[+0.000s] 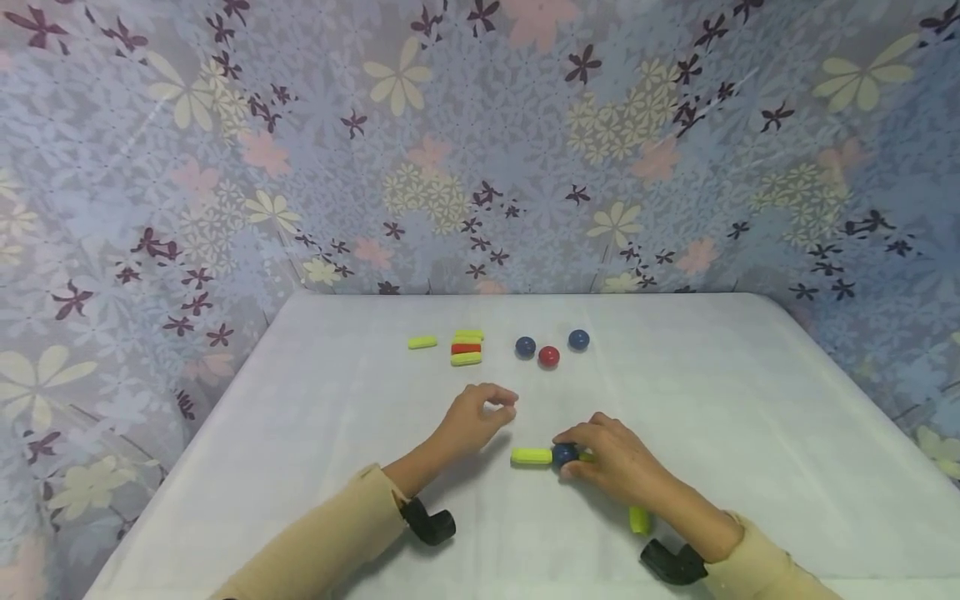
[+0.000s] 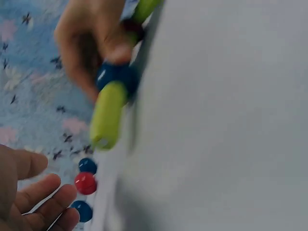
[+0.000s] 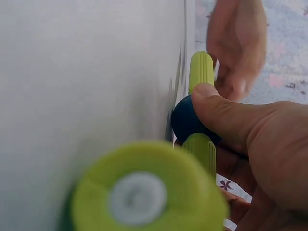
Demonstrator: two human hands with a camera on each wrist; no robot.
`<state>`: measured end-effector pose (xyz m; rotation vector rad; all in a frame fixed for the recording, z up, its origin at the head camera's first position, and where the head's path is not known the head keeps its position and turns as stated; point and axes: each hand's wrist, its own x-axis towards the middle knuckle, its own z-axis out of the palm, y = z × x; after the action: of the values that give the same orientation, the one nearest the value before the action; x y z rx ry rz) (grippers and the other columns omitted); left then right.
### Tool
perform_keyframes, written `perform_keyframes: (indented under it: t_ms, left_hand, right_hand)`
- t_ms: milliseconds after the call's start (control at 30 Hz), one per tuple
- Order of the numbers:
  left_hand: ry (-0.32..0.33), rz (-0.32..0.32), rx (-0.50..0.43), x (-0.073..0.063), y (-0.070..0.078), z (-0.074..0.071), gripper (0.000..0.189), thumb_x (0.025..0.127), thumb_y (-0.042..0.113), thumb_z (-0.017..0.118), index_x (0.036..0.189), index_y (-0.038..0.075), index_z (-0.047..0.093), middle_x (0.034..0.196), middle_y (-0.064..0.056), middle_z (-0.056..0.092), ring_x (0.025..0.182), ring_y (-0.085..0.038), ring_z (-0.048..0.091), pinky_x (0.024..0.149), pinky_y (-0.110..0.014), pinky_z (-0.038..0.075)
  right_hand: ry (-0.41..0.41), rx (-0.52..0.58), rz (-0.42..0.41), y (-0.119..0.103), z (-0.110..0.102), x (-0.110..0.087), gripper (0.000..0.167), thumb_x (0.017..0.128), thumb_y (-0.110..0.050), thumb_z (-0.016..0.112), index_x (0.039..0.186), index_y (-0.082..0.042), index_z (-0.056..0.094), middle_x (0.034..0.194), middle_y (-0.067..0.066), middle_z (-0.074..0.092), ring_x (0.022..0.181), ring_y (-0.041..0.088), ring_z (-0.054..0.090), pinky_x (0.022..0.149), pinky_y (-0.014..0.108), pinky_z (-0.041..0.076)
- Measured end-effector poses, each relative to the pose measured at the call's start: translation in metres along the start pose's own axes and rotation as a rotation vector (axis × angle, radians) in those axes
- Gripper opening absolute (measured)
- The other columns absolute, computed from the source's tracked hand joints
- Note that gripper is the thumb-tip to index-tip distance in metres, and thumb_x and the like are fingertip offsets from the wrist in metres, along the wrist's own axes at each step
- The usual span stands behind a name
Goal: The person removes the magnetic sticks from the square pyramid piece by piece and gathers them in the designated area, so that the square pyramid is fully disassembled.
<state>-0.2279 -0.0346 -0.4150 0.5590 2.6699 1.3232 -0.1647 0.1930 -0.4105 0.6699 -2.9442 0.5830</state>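
Observation:
My right hand (image 1: 618, 462) pinches a dark blue ball (image 1: 565, 454) between thumb and fingers, low over the white table. A yellow-green ribbed stick (image 1: 531, 457) juts from the ball to the left. On its other side, another yellow-green stick (image 3: 201, 149) joins it in the right wrist view. Past the fingers, the left wrist view shows a dark red ball (image 2: 134, 30), partly hidden, with one more stick (image 2: 145, 9). A stick end (image 1: 639, 520) shows below the right hand. My left hand (image 1: 477, 417) hovers nearby, fingers loosely bent and holding nothing.
Farther back on the white table (image 1: 360, 417) lie several short sticks, among them a red one (image 1: 467, 349) and a lone yellow-green one (image 1: 422, 342). Right of them sit a red ball (image 1: 549, 357) and two blue balls (image 1: 578, 339). A flowered cloth (image 1: 480, 150) hangs behind.

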Motion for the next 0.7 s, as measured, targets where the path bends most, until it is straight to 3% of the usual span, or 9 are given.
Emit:
perform_keyframes:
  t_ms: [133, 267, 700]
  left_hand:
    - [-0.068, 0.068, 0.054, -0.026, -0.006, 0.008, 0.034, 0.084, 0.031, 0.067, 0.113, 0.014, 0.067, 0.111, 0.0, 0.067, 0.107, -0.018, 0.05, 0.095, -0.042, 0.036]
    - [-0.074, 0.144, 0.141, -0.039, -0.008, 0.018, 0.04, 0.08, 0.037, 0.071, 0.115, 0.017, 0.067, 0.111, 0.003, 0.067, 0.104, -0.016, 0.049, 0.093, -0.04, 0.032]
    - [0.044, 0.127, 0.16, -0.043, -0.005, 0.032, 0.025, 0.078, 0.028, 0.075, 0.101, 0.02, 0.072, 0.095, 0.007, 0.068, 0.094, -0.009, 0.048, 0.088, -0.036, 0.03]
  right_hand:
    - [0.0, -0.007, 0.019, -0.001, 0.002, 0.001, 0.039, 0.073, -0.032, 0.077, 0.108, -0.019, 0.069, 0.098, -0.008, 0.07, 0.084, 0.005, 0.049, 0.071, 0.023, 0.04]
    - [0.018, -0.001, -0.003, 0.0, 0.002, 0.001, 0.038, 0.073, -0.032, 0.077, 0.108, -0.018, 0.069, 0.097, -0.008, 0.069, 0.084, 0.006, 0.05, 0.071, 0.023, 0.041]
    - [0.017, 0.024, -0.017, -0.002, 0.003, 0.001, 0.037, 0.074, -0.031, 0.077, 0.108, -0.019, 0.069, 0.096, -0.009, 0.069, 0.083, 0.005, 0.049, 0.07, 0.022, 0.041]
